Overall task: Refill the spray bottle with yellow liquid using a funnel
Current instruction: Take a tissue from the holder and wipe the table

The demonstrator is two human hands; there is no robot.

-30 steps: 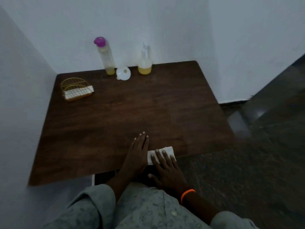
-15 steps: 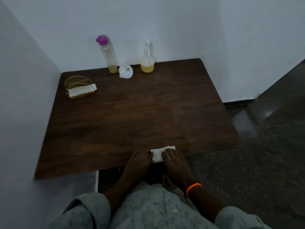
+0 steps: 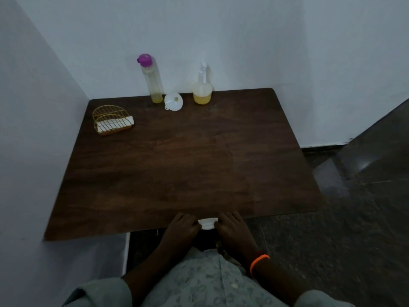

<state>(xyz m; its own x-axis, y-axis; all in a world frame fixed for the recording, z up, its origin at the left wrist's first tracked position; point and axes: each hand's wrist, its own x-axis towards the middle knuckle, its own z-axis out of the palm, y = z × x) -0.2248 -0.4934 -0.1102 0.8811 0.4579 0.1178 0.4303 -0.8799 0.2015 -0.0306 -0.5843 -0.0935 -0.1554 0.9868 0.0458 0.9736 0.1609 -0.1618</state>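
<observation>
Nearest you, both hands sit at the table's near edge with a small white tissue (image 3: 206, 224) between them. Your left hand (image 3: 180, 228) has its fingers curled down at the tissue's left end and your right hand (image 3: 233, 228) does the same at the right end; they seem to pinch or press it, though the dim light hides the exact hold. An orange band (image 3: 257, 263) circles your right wrist.

The table (image 3: 177, 165) stretches bare between your hands and the far edge. To the far left stands a wire holder (image 3: 111, 120) with white tissues in it.

At the back, by the wall, stand the task's things, well apart from your fingers. The tall bottle (image 3: 151, 79) with the purple cap holds only a little yellow liquid at its bottom. The funnel (image 3: 173, 101) lies on the table just beside it, not in any neck. The spray bottle (image 3: 202, 86) stands to its right, sprayer on, partly filled with yellow.

Judging from this, the pouring looks finished and you are tidying up with the tissue.
</observation>
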